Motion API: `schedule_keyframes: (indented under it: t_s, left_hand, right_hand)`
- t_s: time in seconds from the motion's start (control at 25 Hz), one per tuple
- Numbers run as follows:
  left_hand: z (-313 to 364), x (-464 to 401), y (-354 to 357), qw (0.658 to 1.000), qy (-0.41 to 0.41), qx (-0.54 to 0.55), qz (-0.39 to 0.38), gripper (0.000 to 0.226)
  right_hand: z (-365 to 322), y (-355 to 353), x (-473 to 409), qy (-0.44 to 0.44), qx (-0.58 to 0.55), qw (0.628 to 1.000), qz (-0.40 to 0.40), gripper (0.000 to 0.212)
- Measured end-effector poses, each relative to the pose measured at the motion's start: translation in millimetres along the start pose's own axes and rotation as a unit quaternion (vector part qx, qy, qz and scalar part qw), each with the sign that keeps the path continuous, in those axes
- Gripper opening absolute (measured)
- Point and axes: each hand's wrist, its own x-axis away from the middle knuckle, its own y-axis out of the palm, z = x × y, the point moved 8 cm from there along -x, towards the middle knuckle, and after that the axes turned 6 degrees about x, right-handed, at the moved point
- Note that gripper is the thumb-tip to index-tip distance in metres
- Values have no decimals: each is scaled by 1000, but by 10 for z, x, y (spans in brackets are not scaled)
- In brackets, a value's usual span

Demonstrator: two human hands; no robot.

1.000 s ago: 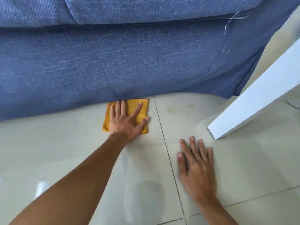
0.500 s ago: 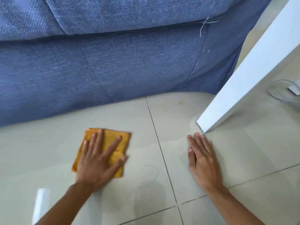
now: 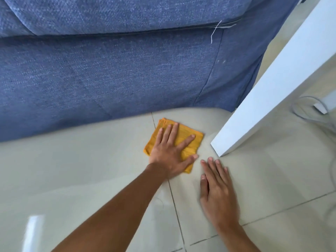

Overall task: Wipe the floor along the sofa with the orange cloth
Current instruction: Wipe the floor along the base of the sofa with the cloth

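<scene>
Orange folded cloth [image 3: 177, 140], pinned under your flat, spread left hand [image 3: 171, 155], had swept rightward across the tile seam toward the white table leg [image 3: 272, 91], extending coverage; your right hand [image 3: 218, 191] braced open, holding nothing.

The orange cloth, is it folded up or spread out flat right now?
Folded. The orange cloth forms a compact square pad, with stacked layers visible along its edges, under the flat left hand.

Bright, soft daylight; a glare patch on the glossy floor [image 3: 34, 226]; right hand [image 3: 218, 195] slightly motion-blurred; edges bowed.
</scene>
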Motion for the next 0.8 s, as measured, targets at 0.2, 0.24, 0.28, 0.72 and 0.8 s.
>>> schedule_keyframes:
  t_s: [0.2,0.24,0.28,0.72,0.8]
  left_hand:
    - [-952,521,-135,996,-87,5,25,71]
    - [-1089,420,-153,993,-114,3,19,73]
    - [-1145,262,-164,991,-134,5,14,73]
    - [236,-146,27,999,34,0,-9,66]
    - [-52,308,14,1000,23,6,17,65]
  right_hand:
    - [-18,-31,2,14,31,999,-10,43]
    - [-7,-41,4,29,45,999,-9,43]
    - [17,-44,13,47,57,997,-6,43]
    - [117,-55,57,77,38,996,12,43]
    - [112,-66,36,75,40,996,10,42]
